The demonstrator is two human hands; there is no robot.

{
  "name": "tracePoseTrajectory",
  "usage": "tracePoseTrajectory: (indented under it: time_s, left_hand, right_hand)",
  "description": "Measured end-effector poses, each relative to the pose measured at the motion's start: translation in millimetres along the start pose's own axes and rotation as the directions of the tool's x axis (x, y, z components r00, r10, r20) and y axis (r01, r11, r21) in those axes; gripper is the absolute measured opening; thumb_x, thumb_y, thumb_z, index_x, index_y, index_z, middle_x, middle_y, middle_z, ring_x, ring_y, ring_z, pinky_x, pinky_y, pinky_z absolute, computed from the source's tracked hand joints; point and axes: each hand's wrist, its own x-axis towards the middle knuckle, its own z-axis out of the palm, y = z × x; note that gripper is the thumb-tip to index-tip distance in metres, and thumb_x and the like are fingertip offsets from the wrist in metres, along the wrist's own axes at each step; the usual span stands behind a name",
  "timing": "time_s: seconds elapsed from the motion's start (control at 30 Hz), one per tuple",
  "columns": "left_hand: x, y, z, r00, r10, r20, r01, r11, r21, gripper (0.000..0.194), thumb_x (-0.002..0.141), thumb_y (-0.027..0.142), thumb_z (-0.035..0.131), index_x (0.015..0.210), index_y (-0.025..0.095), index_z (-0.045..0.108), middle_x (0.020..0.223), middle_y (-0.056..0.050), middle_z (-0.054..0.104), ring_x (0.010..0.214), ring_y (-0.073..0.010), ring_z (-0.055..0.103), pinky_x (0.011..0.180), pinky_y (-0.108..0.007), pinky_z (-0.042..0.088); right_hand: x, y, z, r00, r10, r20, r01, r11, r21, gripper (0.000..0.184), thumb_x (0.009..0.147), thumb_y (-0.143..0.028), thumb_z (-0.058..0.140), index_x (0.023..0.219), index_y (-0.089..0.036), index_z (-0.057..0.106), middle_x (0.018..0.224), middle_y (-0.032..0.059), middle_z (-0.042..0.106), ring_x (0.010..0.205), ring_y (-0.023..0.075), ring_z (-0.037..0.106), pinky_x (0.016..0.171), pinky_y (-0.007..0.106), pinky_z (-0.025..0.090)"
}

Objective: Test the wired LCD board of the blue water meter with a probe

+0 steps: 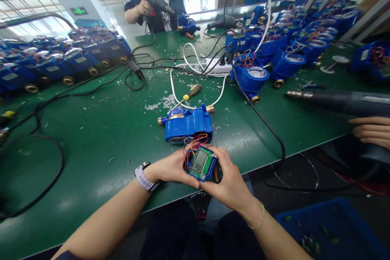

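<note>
Between my two hands is a green circuit board with a small LCD screen (201,161), set in a blue frame and tilted up toward me. My left hand (175,167) grips its left side, thumb along the lower edge. My right hand (230,178) closes on the right side, fingers curled behind. Red, yellow and other thin wires (196,140) run from the board to a blue water meter (189,124) with brass pipe ends, lying on its side just beyond my hands. Part of the board's underside is hidden by my fingers.
A screwdriver (192,92) lies behind the meter amid plastic scraps. Cables and a white power strip (219,66) cross the green table (100,142). Rows of blue meters stand left (79,61) and right (286,63). One co-worker's hand (373,132) is near a heat gun (341,103); another person (155,4) works opposite.
</note>
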Motion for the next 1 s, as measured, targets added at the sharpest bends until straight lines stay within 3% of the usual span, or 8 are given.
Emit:
tracePoseTrajectory:
  time_s: [0.13,0.23,0.3,0.37,0.47,0.6,0.73,1.0]
  left_hand:
    - [1,-3,-1.3,1.0,0.018,-0.025,-0.018,1.0,0.026,0.098,0.064,0.032,0.084,0.144,0.013,0.029,0.146,-0.019,0.037,0.136,-0.0296,0.039,0.116,-0.043,0.029]
    - [0,-4,-3.7,1.0,0.023,0.001,-0.023,0.999,0.024,0.093,0.065,0.03,0.084,0.141,0.014,0.034,0.143,-0.019,0.042,0.132,-0.0293,0.044,0.114,-0.043,0.033]
    - [-1,-3,-4.8,1.0,0.018,0.013,-0.018,1.0,0.014,0.089,0.066,0.03,0.082,0.14,0.014,0.035,0.14,-0.019,0.045,0.129,-0.0293,0.047,0.111,-0.044,0.037]
    - [-4,-3,-5.5,1.0,0.031,-0.005,-0.031,0.997,0.071,0.088,0.067,0.032,0.081,0.14,0.014,0.035,0.142,-0.019,0.042,0.132,-0.0309,0.043,0.113,-0.046,0.033]
    - [-7,-3,-6.2,0.998,0.043,-0.04,-0.036,0.986,0.161,0.087,0.07,0.036,0.079,0.142,0.013,0.035,0.144,-0.019,0.039,0.135,-0.0312,0.038,0.116,-0.047,0.027]
    - [-9,-5,-7.3,0.999,0.017,-0.043,-0.008,0.979,0.204,0.084,0.07,0.041,0.076,0.139,0.01,0.038,0.14,-0.021,0.043,0.13,-0.0316,0.044,0.113,-0.047,0.032]
    - [-7,-6,-8.5,0.999,0.005,-0.036,0.005,0.957,0.29,0.101,0.066,0.047,0.079,0.145,0.008,0.031,0.143,-0.022,0.039,0.133,-0.034,0.04,0.116,-0.048,0.027]
    - [-8,-1,-16.8,0.995,-0.089,0.05,0.071,0.956,0.283,0.084,0.07,0.039,0.075,0.14,0.01,0.038,0.138,-0.017,0.046,0.129,-0.0289,0.045,0.11,-0.04,0.038]
  right_hand:
    - [-2,2,0,0.999,0.032,0.011,-0.032,0.999,0.014,0.072,0.076,-0.021,0.075,0.138,-0.021,0.038,0.132,0.0107,0.048,0.122,0.0252,0.049,0.099,0.038,0.047]
    - [-8,4,-4,0.995,0.073,0.072,-0.076,0.997,0.029,0.081,0.077,-0.028,0.078,0.144,-0.023,0.032,0.136,0.011,0.045,0.124,0.0268,0.047,0.099,0.04,0.046]
    - [-14,7,-9,0.989,0.127,0.08,-0.135,0.985,0.104,0.085,0.081,-0.033,0.074,0.149,-0.023,0.024,0.135,0.0124,0.046,0.117,0.0256,0.053,0.089,0.035,0.052]
    - [-22,9,-16,0.98,0.197,0.024,-0.198,0.962,0.187,0.073,0.09,-0.035,0.064,0.148,-0.022,0.021,0.126,0.0121,0.053,0.104,0.0215,0.06,0.079,0.031,0.054]
    - [-32,9,-28,0.965,0.256,-0.06,-0.237,0.945,0.224,0.04,0.099,-0.03,0.047,0.136,-0.022,0.033,0.109,0.007,0.061,0.098,0.0169,0.061,0.087,0.03,0.051]
    - [-39,-1,-42,0.975,0.217,0.043,-0.221,0.967,0.126,0.029,0.098,-0.02,0.045,0.126,-0.026,0.047,0.107,0.0027,0.063,0.099,0.0132,0.062,0.088,0.023,0.05]
    - [-41,-16,-53,0.985,0.115,0.128,-0.117,0.993,0.008,0.032,0.095,-0.015,0.048,0.122,-0.029,0.056,0.107,0.0003,0.064,0.097,0.0124,0.063,0.084,0.02,0.051]
    - [-41,-31,-60,0.977,0.021,0.213,-0.005,0.997,-0.076,0.032,0.091,-0.014,0.054,0.119,-0.029,0.059,0.108,-0.0012,0.067,0.096,0.0137,0.066,0.083,0.02,0.055]
